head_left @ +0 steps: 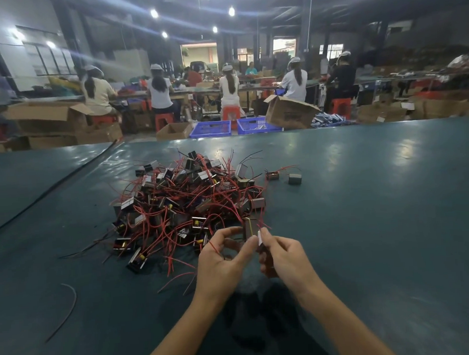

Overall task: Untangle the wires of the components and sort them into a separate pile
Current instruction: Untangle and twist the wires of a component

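A big tangled pile [185, 199] of small boxy components with red wires lies on the green table [368, 224]. Just in front of its near right edge, my left hand [222, 260] pinches a red wire with curled fingers. My right hand [282, 256] grips a small component [250, 228] whose red wires stick up past my fingertips. Two separate components [272, 175] [295, 178] lie apart to the right of the pile.
A loose dark wire [68, 305] curves on the table at near left. A black cable [50, 188] runs diagonally across the left side. Beyond the table's far edge stand cardboard boxes [290, 113], blue crates [211, 128] and seated workers.
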`<state>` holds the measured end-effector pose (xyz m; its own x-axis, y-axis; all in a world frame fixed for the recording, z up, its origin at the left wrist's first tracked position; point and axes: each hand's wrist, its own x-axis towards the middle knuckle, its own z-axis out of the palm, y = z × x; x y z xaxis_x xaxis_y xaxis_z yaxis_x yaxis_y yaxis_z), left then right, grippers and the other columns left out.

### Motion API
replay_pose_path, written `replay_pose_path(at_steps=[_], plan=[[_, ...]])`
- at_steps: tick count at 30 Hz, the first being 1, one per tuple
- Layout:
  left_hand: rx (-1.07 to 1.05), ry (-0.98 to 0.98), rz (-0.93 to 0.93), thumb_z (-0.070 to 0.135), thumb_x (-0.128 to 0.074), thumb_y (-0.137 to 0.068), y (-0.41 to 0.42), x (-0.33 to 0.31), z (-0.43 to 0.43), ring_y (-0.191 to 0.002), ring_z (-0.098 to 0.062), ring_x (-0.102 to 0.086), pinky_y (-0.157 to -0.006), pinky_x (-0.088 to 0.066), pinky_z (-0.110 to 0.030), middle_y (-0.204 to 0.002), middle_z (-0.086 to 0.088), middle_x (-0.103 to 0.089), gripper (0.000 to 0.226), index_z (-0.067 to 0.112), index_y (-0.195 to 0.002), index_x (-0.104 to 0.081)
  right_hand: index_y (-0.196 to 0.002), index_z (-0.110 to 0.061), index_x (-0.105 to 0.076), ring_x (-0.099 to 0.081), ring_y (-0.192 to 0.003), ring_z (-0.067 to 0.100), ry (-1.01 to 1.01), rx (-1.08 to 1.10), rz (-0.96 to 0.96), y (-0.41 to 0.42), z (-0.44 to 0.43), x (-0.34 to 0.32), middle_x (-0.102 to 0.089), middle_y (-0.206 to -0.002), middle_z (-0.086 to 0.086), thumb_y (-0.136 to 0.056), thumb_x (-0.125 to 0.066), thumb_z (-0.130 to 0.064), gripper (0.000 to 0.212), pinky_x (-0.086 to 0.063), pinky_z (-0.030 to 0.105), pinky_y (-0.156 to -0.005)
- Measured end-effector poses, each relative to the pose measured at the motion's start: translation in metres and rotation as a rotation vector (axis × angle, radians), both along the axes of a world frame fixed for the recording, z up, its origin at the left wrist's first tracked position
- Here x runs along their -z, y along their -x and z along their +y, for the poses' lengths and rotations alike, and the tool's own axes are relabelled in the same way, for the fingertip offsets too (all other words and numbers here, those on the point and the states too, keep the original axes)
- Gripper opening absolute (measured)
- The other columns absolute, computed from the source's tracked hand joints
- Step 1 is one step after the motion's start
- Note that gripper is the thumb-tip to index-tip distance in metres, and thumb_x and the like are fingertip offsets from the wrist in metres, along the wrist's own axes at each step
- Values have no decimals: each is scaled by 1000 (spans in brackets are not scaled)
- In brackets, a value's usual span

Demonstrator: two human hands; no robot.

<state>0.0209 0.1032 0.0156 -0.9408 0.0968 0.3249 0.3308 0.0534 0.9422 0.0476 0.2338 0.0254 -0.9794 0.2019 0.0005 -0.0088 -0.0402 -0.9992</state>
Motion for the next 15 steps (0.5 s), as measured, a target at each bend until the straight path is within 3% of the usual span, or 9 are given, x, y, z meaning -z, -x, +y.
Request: replay_pose_path(at_steps=[2,5,8,13,15], plan=[[14,33,-5,56,-72,-67,3,2,2,-73,-2,-67,-61,-46,-8,-79,16,-71,39,32,-97,-69,-63,-19,-66,-51,-50,9,-27,-16,30,-1,-2,1,-53,-54,-6,-98,-52,-40,43,-44,21,-50],[-4,45,-2,41,-74,-78,8,5,1,-77,-13,-70,-67,-52,-16,-80,5,-74,23,23,-92,-73,-59,-20,-65,-51,-50,8,-100,26,42,1,-1,5,-54,-53,-9,-97,-53,-42,45,-44,21,-50],[-58,160,65,35,-73,-83,10,5,-2,-67,-2,-63,-62,-47,-11,-73,6,-69,13,25,-88,-68,-63,-14,-65,-50,-50,10,-150,90,41,3,1,7,-55,-55,-5,-95,-55,-43,45,-44,24,-49],[-33,219,110,29,-69,-88,13,3,1,-66,4,-61,-62,-43,-6,-72,10,-66,7,29,-87,-63,-72,-12,-73,-56,-48,11,114,109,-96,6,-8,9,-63,-57,-2,-95,-58,-40,39,-46,24,-44],[-63,175,67,27,-68,-89,17,3,-4,-66,0,-59,-61,-44,-9,-75,7,-66,6,27,-89,-63,-74,-9,-68,-50,-40,10,281,186,-145,11,-2,8,-57,-52,-3,-97,-55,-37,39,-42,23,-38]])
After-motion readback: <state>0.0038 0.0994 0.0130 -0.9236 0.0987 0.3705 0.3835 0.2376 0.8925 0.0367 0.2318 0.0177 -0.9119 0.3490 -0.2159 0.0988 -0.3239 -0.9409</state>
